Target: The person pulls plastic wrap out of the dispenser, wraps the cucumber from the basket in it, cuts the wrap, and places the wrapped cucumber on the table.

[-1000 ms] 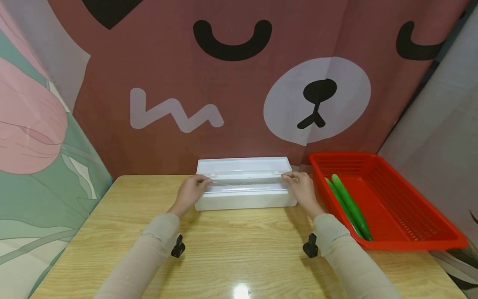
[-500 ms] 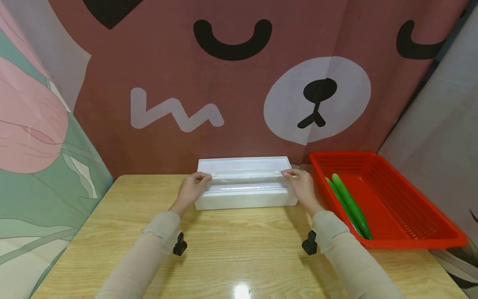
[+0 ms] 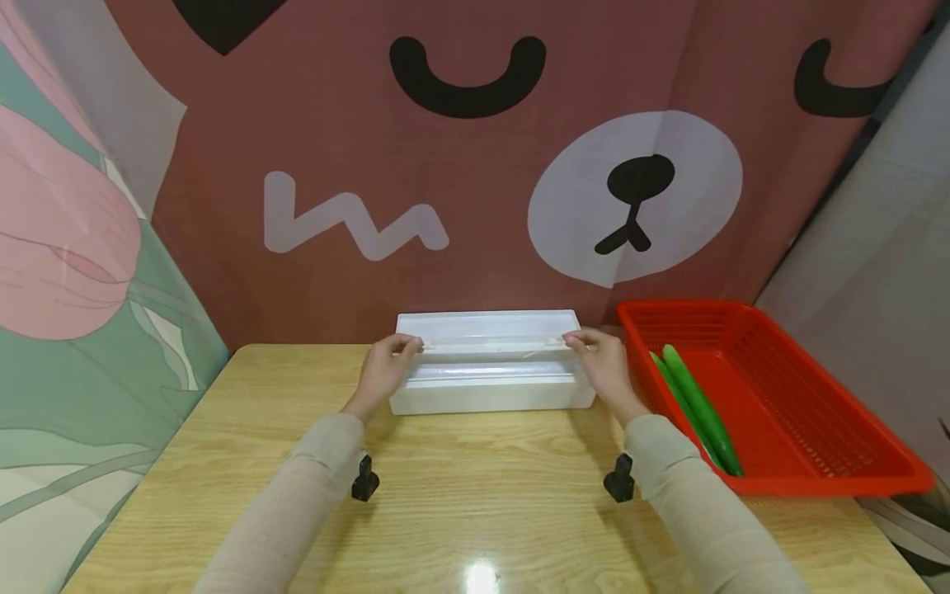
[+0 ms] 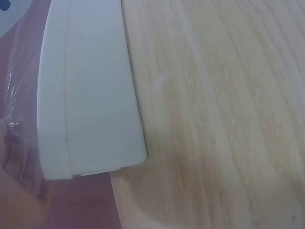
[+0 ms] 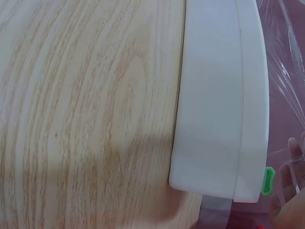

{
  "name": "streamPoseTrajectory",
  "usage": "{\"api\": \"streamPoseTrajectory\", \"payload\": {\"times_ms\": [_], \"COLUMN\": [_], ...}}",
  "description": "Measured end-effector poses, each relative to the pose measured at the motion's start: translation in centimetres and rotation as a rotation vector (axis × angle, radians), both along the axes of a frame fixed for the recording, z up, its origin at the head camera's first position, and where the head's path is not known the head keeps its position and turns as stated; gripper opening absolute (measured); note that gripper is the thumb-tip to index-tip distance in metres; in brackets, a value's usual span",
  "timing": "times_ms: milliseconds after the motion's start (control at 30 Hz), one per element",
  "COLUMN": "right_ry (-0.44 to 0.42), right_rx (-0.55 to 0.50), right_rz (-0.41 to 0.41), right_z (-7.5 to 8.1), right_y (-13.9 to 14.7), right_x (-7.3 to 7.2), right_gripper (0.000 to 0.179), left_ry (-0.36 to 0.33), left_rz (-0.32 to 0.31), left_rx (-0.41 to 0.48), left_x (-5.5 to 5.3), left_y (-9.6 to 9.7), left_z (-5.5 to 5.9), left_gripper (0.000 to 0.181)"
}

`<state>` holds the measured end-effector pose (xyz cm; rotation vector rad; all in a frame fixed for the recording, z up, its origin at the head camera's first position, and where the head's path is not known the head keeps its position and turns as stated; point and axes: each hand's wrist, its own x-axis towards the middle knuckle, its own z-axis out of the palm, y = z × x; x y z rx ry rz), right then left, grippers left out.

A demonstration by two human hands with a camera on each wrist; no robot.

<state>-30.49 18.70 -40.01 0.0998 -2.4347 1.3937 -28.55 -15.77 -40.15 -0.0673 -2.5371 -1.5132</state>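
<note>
At the near side, pale sleeves (image 3: 275,511) reached over the wood-grained desk (image 3: 482,495), a small black device (image 3: 619,478) at each wrist. The left hand (image 3: 383,371) and right hand (image 3: 607,367) stood well apart, one at each end of a long white box (image 3: 493,399), thumb and fingers of both pinching clear film (image 5: 286,71), which ran taut and creased between them above the box. The box lay lengthwise between the hands near the desk's far edge, its front wall closer to the person than the fingertips. Inside, something shiny and clear showed along the opening; the lid (image 3: 486,324) was raised behind it. In the right wrist view, a small green piece (image 5: 269,181) showed just beside the box's end.

To the right of the right hand stood a red basket (image 3: 824,485), holding two long green cucumbers (image 3: 700,404) side by side along its left wall. Farthest off hung a reddish-brown cloth (image 3: 349,297) printed with a bear's face.
</note>
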Motion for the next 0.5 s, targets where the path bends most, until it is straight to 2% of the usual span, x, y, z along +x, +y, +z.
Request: {"api": "streamPoseTrajectory", "payload": {"times_ms": [267, 500], "right_ry": [-0.014, -0.029], "right_rx": [0.017, 0.024], "right_rz": [-0.006, -0.001], "right_z": [0.8, 1.5], "right_y": [-0.1, 0.0], "right_x": [0.1, 0.0], "right_gripper": [0.023, 0.023], "left_ry": [0.012, 0.022], "left_rz": [-0.001, 0.006], "left_rx": [0.013, 0.028], "left_x": [-0.1, -0.1], "left_y": [0.0, 0.2], "left_z": [0.0, 0.5], "left_gripper": [0.033, 0.032]}}
